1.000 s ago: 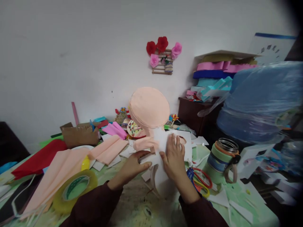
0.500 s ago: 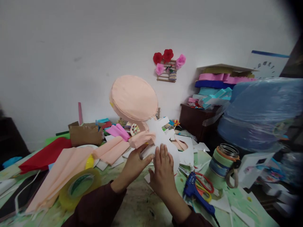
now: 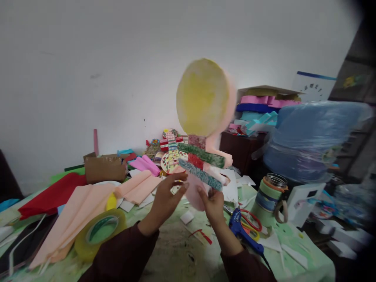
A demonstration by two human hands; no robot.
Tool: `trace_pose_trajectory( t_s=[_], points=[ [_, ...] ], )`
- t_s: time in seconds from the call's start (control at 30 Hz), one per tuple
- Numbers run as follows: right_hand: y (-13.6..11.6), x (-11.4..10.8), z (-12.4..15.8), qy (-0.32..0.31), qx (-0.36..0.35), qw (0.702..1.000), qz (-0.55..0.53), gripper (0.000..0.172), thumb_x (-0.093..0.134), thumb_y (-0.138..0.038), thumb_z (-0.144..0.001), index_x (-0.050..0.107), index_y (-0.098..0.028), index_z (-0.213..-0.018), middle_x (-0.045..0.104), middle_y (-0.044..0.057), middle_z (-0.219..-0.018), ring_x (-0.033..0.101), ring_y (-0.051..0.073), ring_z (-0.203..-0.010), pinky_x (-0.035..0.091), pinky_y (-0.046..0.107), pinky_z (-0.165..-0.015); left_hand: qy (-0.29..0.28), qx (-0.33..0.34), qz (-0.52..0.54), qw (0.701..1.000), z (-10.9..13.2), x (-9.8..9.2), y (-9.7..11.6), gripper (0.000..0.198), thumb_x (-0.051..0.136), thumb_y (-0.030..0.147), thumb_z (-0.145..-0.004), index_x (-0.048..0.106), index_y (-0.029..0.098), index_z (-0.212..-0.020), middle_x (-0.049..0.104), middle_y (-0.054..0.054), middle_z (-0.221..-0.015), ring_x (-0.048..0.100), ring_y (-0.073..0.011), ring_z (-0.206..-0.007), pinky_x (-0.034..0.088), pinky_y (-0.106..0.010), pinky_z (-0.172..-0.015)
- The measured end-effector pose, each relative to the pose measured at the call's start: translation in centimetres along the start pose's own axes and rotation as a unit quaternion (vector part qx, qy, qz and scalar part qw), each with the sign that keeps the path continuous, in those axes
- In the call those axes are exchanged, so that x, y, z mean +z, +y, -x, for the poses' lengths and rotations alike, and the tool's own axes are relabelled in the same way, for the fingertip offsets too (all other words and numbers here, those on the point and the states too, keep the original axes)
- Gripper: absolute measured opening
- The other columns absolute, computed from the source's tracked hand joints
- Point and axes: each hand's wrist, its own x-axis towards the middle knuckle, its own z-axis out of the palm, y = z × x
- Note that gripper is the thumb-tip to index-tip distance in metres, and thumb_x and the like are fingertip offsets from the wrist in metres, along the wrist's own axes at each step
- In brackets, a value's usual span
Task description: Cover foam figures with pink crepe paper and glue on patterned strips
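Observation:
A handmade craft model stands upright in front of me, its round yellow disc (image 3: 202, 98) on top with a peach rim behind. Below the disc run a green bar (image 3: 202, 154), a red piece (image 3: 195, 161) and a blue-grey bar (image 3: 201, 174), down to a pale pink oval (image 3: 194, 194). My right hand (image 3: 214, 203) is closed on the model's lower right, thumb on the oval. My left hand (image 3: 170, 196) is at the oval's left edge, fingers and thumb apart; whether the tips touch it is hard to tell.
On the left lie a tape roll (image 3: 100, 231), peach crepe paper (image 3: 79, 215), red paper (image 3: 53, 192) and a cardboard box (image 3: 104, 168). To the right are a blue glue gun (image 3: 243, 231), scissors (image 3: 251, 223), an open thermos (image 3: 268, 199) and a wrapped blue bundle (image 3: 308, 141).
The model has been turned around, from its peach and white side to its yellow and coloured side, and raised to the right. My hands have moved apart to its lower edges.

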Motion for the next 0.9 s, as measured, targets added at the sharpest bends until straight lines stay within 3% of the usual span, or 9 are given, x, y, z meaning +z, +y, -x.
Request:
trace_pose_trajectory(
  t_s=[0.1, 0.2, 0.33, 0.47, 0.57, 0.67, 0.73, 0.83, 0.9],
  points=[
    [-0.4, 0.2, 1.1, -0.019, 0.090, 0.985, -0.148, 0.040, 0.071, -0.042, -0.074, 0.065, -0.016, -0.103, 0.072, 0.009, -0.101, 0.065, 0.026, -0.099, 0.050, 0.041, -0.092, 0.078, -0.017, -0.019, 0.997, -1.6, -0.6, -2.6, 0.042, 0.067, 0.045, -0.078, 0.060, 0.017, -0.107, 0.064, -0.012, -0.113, 0.062, -0.0247, -0.103, 0.048, -0.041, -0.095],
    [-0.2, -0.2, 1.9, 0.000, 0.177, 0.957, -0.229, 0.043, 0.077, -0.036, -0.066, 0.065, -0.017, -0.102, 0.072, 0.008, -0.105, 0.065, 0.025, -0.097, 0.051, 0.037, -0.089, 0.059, -0.092, 0.033, 0.994, -2.9, -0.4, -5.4, 0.059, 0.072, 0.051, -0.069, 0.055, 0.016, -0.113, 0.060, -0.015, -0.119, 0.058, -0.0292, -0.113, 0.044, -0.046, -0.099],
    [0.1, -1.2, 2.4, 0.011, 0.259, 0.910, -0.324, 0.050, 0.078, -0.031, -0.060, 0.065, -0.017, -0.106, 0.071, 0.009, -0.109, 0.066, 0.026, -0.096, 0.052, 0.036, -0.085, 0.114, -0.171, 0.102, 0.973, -2.9, 0.8, -6.6, 0.084, 0.082, 0.045, -0.061, 0.040, 0.017, -0.129, 0.052, -0.018, -0.131, 0.054, -0.0300, -0.121, 0.043, -0.044, -0.101],
    [0.7, -1.8, 2.5, -0.022, 0.273, 0.900, -0.339, 0.047, 0.075, -0.030, -0.061, 0.066, -0.016, -0.105, 0.072, 0.009, -0.108, 0.067, 0.027, -0.096, 0.052, 0.037, -0.085, -0.052, -0.301, 0.266, 0.914, -0.9, 2.0, -6.0, 0.074, 0.079, 0.047, -0.066, 0.049, 0.012, -0.124, 0.063, -0.019, -0.121, 0.061, -0.0324, -0.113, 0.052, -0.040, -0.091],
    [1.6, -1.9, 2.5, -0.054, 0.262, 0.920, -0.286, 0.045, 0.071, -0.032, -0.063, 0.066, -0.016, -0.105, 0.071, 0.010, -0.110, 0.066, 0.028, -0.099, 0.051, 0.037, -0.085, -0.122, -0.396, 0.344, 0.843, 1.0, 2.4, -6.0, 0.067, 0.080, 0.043, -0.067, 0.055, 0.009, -0.119, 0.070, -0.019, -0.108, 0.067, -0.0341, -0.104, 0.055, -0.040, -0.086],
    [2.3, -2.0, 2.5, -0.126, 0.220, 0.956, -0.146, 0.042, 0.065, -0.035, -0.069, 0.066, -0.015, -0.106, 0.069, 0.012, -0.113, 0.064, 0.029, -0.103, 0.049, 0.040, -0.089, -0.088, -0.414, 0.351, 0.835, 2.8, 2.2, -6.7, 0.066, 0.082, 0.029, -0.066, 0.053, 0.010, -0.123, 0.071, -0.018, -0.107, 0.069, -0.0325, -0.098, 0.056, -0.040, -0.086],
    [1.7, -2.4, 2.8, -0.167, 0.176, 0.970, 0.032, 0.040, 0.062, -0.037, -0.074, 0.066, -0.012, -0.105, 0.069, 0.017, -0.111, 0.063, 0.031, -0.104, 0.047, 0.044, -0.091, -0.066, -0.417, 0.347, 0.838, 3.9, 1.6, -7.4, 0.063, 0.080, 0.025, -0.068, 0.052, 0.011, -0.124, 0.071, -0.018, -0.109, 0.070, -0.0319, -0.098, 0.056, -0.041, -0.086],
    [-2.0, -3.2, 3.9, -0.148, 0.080, 0.946, 0.276, 0.032, 0.057, -0.035, -0.083, 0.066, -0.009, -0.100, 0.068, 0.022, -0.102, 0.061, 0.035, -0.101, 0.044, 0.050, -0.089, -0.036, -0.420, 0.339, 0.841, 5.2, 0.8, -8.1, 0.059, 0.078, 0.025, -0.071, 0.052, 0.012, -0.122, 0.071, -0.017, -0.109, 0.070, -0.0325, -0.098, 0.056, -0.042, -0.086],
    [-6.0, -4.0, 4.8, -0.152, -0.029, 0.954, 0.258, 0.021, 0.050, -0.028, -0.089, 0.066, -0.015, -0.092, 0.069, 0.014, -0.093, 0.063, 0.027, -0.092, 0.047, 0.044, -0.083, -0.014, -0.412, 0.340, 0.845, 5.8, 0.5, -8.3, 0.059, 0.078, 0.027, -0.072, 0.051, 0.013, -0.122, 0.070, -0.017, -0.109, 0.070, -0.0329, -0.098, 0.056, -0.043, -0.086]
  ],
)
